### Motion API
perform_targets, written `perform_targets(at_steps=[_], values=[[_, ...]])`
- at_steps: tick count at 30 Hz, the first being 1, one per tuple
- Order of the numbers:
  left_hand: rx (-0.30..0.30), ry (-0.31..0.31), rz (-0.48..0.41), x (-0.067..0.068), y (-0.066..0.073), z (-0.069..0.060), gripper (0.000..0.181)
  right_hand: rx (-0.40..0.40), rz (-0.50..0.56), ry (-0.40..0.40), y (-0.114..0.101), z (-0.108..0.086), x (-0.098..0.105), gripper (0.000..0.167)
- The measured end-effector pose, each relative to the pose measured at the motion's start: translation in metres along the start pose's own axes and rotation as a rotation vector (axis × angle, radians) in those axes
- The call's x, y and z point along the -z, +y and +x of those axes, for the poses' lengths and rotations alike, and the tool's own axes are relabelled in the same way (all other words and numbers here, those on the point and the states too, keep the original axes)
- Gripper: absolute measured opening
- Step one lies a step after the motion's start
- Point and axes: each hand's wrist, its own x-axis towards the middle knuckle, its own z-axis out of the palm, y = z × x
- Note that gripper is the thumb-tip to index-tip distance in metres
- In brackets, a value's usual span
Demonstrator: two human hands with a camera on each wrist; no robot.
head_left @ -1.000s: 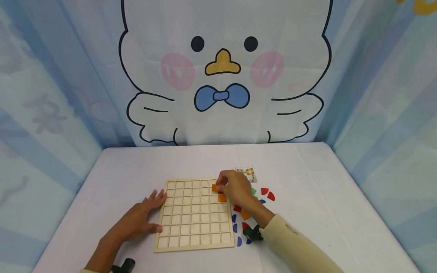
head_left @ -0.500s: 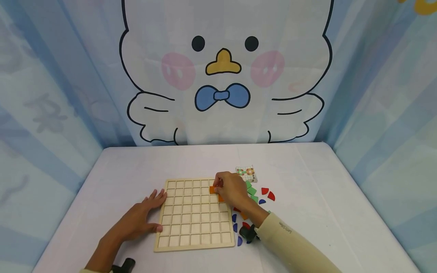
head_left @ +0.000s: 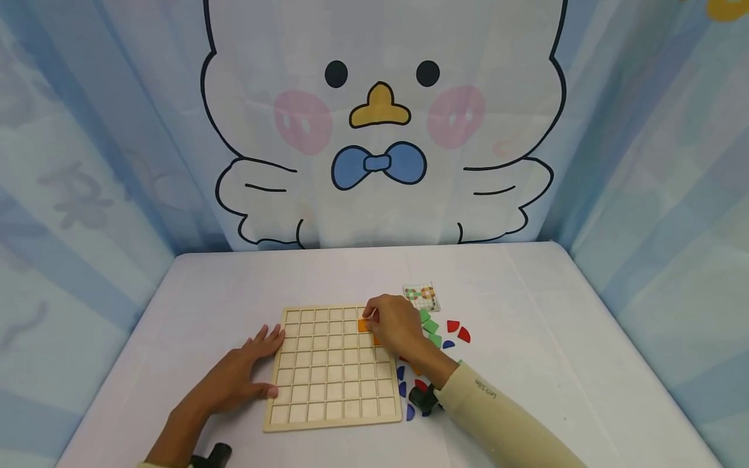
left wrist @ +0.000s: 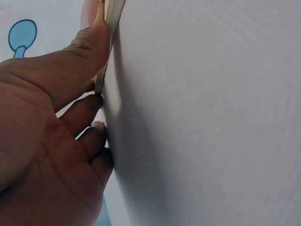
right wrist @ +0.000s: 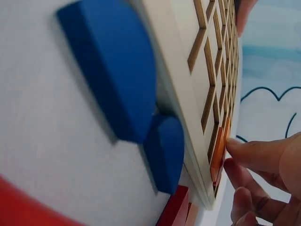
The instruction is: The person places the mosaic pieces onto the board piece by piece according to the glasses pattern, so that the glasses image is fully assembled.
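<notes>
A square wooden grid board lies on the table. My left hand rests along its left edge, fingers extended; in the left wrist view the thumb touches the board's side. My right hand is over the board's upper right part, thumb and fingertips at an orange square tile that it pinches in a grid cell. A second orange tile sits just below, partly covered by that hand. Close up in the right wrist view, the thumb meets an orange tile.
Right of the board lie green pieces, red quarter-round pieces and several blue half-round pieces, some beneath the right forearm. A small printed pattern card is behind them. A patterned curtain hangs beyond the table.
The right hand has shifted slightly left with the orange tile, which now lies in a cell up and left of the other orange tile. The left hand has stayed put.
</notes>
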Motion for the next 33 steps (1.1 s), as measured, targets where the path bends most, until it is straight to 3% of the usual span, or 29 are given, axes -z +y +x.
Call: perform_targets(at_steps=[6,19,33], values=[[-0.019,0.006,-0.017,0.001,-0.001,0.0,0.113,-0.074,0.079,-0.021,0.008,-0.004,0.01,0.006],[-0.001,0.001,-0.011,0.001,0.001,0.0,0.113,-0.219,0.083,-0.032,0.034,-0.027,0.038,0.012],[0.003,0.0,-0.024,0.0,0.0,0.0,0.115,-0.199,-0.012,-0.093,0.042,-0.056,0.04,0.022]])
